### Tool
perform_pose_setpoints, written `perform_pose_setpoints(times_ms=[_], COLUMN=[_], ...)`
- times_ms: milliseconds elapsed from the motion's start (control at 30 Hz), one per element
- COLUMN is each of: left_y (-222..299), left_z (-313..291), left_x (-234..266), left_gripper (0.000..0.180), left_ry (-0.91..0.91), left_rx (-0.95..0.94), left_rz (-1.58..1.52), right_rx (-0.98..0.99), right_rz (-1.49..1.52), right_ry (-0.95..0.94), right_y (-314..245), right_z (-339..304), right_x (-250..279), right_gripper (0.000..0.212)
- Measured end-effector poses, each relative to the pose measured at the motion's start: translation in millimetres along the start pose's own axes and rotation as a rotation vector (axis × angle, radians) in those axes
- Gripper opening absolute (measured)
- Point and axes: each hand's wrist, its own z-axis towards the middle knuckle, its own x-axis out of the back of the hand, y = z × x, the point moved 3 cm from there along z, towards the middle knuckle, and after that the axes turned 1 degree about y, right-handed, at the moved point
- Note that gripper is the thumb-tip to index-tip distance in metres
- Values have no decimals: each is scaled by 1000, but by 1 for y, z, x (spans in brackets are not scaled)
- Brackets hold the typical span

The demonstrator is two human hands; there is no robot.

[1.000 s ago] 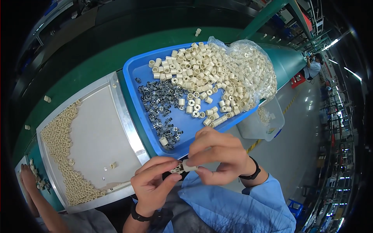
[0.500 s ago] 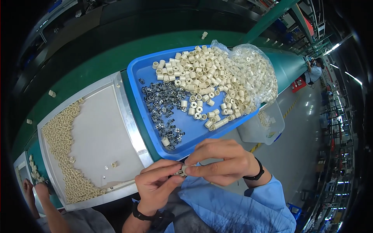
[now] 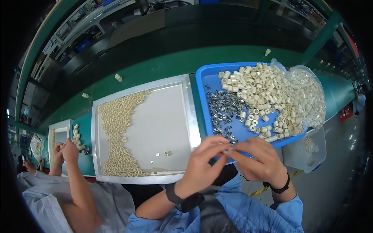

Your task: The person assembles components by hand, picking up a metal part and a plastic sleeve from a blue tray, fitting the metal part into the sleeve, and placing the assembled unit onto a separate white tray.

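My left hand (image 3: 206, 163) and my right hand (image 3: 259, 160) meet fingertip to fingertip in front of the blue tray (image 3: 202, 93). Pinched between them is a small cream plastic piece (image 3: 226, 151), mostly covered by the fingers. Just beyond the hands, the tray holds a heap of short cream plastic sleeves (image 3: 254, 83) and a dark pile of small metal clips (image 3: 223, 106). To the left lies a metal-framed white board (image 3: 165, 108), with rows of cream sleeves (image 3: 118, 134) packed along its left side. One loose sleeve (image 3: 167, 153) and tiny metal bits rest near its front edge.
A clear plastic bag of sleeves (image 3: 307, 97) lies at the tray's right. Below it stands a translucent bin (image 3: 307, 153). At the far left, a co-worker's hands (image 3: 66, 149) work beside another frame. Several sleeves stand on the green bench (image 3: 155, 64) behind.
The view has swung left, so tray and board appear further right and more of the co-worker shows. Both my hands keep their fingertips together on the small piece.
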Motion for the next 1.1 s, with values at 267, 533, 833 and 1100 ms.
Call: perform_pose_setpoints(times_ms=[267, 533, 833, 1100], left_y=[-19, -62, -176, -158], left_z=[71, 247, 358, 347], left_x=[17, 64, 105, 107], left_gripper=[22, 15, 19, 29], left_ry=[-85, 20, -126, -180], left_rx=[102, 38, 258, 200], left_rz=[23, 466, 569, 688], right_rx=[-190, -358, -516, -408], right_rz=[-90, -121, -112, -91], right_ry=[101, 41, -7, -143], right_y=[37, 76, 93, 90], right_z=[17, -36, -52, -33], right_x=[20, 20, 17, -9], right_gripper=[65, 58, 50, 33])
